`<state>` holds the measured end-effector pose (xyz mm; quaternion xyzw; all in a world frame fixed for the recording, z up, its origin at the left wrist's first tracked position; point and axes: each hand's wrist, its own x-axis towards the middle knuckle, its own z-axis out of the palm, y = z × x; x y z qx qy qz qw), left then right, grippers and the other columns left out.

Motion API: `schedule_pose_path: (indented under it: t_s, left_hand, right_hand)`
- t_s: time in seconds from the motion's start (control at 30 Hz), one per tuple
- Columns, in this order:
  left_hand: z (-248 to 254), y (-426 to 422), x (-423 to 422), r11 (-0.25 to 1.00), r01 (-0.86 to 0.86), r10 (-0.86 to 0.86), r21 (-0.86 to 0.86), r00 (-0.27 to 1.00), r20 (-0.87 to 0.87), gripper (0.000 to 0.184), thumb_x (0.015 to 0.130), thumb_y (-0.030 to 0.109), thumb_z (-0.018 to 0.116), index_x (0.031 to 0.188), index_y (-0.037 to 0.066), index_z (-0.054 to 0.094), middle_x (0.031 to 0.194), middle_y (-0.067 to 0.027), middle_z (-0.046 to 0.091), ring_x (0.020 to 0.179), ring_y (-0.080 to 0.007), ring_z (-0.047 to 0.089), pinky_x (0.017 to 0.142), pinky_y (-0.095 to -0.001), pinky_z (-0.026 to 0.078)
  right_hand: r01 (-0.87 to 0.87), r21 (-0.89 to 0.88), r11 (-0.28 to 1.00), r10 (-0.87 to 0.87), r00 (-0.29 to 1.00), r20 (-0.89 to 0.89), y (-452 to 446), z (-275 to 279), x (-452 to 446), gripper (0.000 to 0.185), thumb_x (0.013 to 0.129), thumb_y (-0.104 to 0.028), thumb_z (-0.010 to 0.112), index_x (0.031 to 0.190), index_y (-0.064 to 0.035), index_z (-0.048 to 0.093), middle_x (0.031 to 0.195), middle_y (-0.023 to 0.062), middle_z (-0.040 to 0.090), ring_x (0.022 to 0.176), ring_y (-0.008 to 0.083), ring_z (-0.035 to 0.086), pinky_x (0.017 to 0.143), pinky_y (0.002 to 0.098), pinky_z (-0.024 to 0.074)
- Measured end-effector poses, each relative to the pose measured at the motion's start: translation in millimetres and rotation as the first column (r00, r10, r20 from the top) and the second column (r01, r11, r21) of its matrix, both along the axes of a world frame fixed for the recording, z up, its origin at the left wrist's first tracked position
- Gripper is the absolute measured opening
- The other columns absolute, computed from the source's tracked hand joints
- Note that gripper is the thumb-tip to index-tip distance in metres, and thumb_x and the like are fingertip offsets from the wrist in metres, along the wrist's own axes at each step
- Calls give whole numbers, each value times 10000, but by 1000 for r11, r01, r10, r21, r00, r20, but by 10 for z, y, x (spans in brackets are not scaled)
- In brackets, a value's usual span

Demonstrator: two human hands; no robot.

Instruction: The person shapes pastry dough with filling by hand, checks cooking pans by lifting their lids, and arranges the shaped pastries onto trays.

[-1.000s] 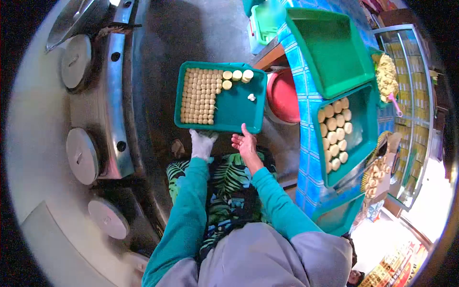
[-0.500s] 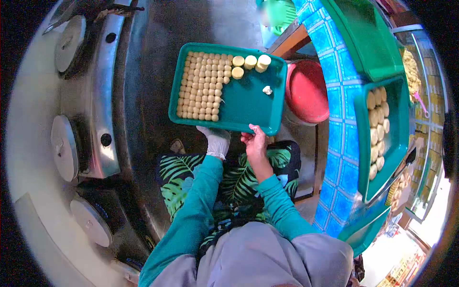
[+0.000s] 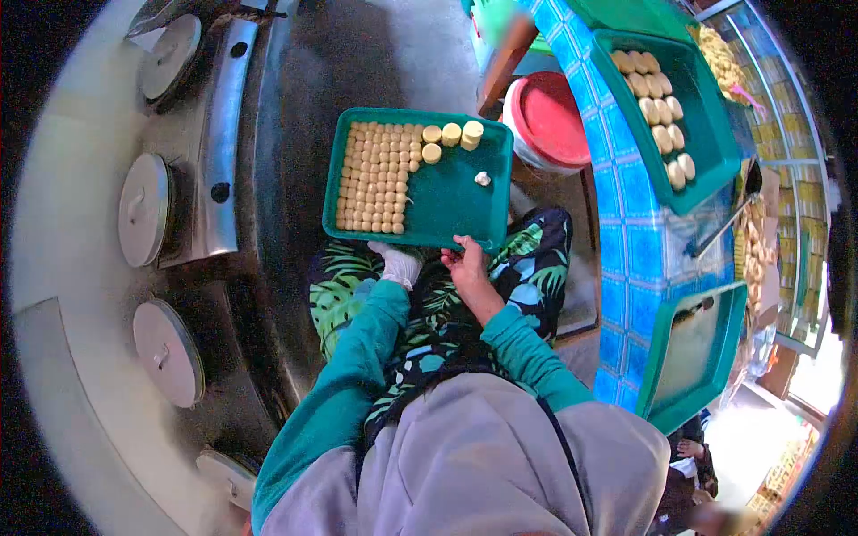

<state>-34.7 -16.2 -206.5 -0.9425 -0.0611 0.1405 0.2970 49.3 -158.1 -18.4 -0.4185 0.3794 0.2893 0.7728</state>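
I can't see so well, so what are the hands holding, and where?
A green tray: the left hand and right hand hold its near edge.

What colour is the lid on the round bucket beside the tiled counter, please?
The lid is red, showing best in the head view.

The gloved left hand (image 3: 399, 265) sits under the near edge of the tray (image 3: 447, 212), which the right hand (image 3: 468, 271) grips; balls (image 3: 378, 180) fill the left side, discs (image 3: 451, 135) the far edge, a lump (image 3: 483, 179) near the right
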Motion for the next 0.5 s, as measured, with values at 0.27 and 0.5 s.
schedule_pose_path:
  t_s: [0.27, 0.5]
  left_hand:
    - [1041, 25, -21, -98, -217, 562, -971, 793, -233, 453, 963, 317, 453, 1286, 3, 499, 1305, -104, 540, 1206, -298, 484, 1047, -397, 369]
    - [2938, 38, -512, -842, 451, 115, 295, 685, -719, 409, 977, 155, 398, 1209, -181, 430, 1274, -337, 486, 1192, -457, 486, 1056, -515, 399]
  right_hand:
    - [-11, -20, 1000, 12, 1000, 28, 13, -202, -16, 169, 784, -142, 655, 905, -88, 550, 753, 154, 577, 549, 288, 561, 481, 396, 461]
    - [-182, 330, 926, 255, 948, -192, -129, 339, -115, 196, 860, -202, 667, 1006, -107, 576, 826, 133, 633, 677, 300, 618, 603, 430, 516]
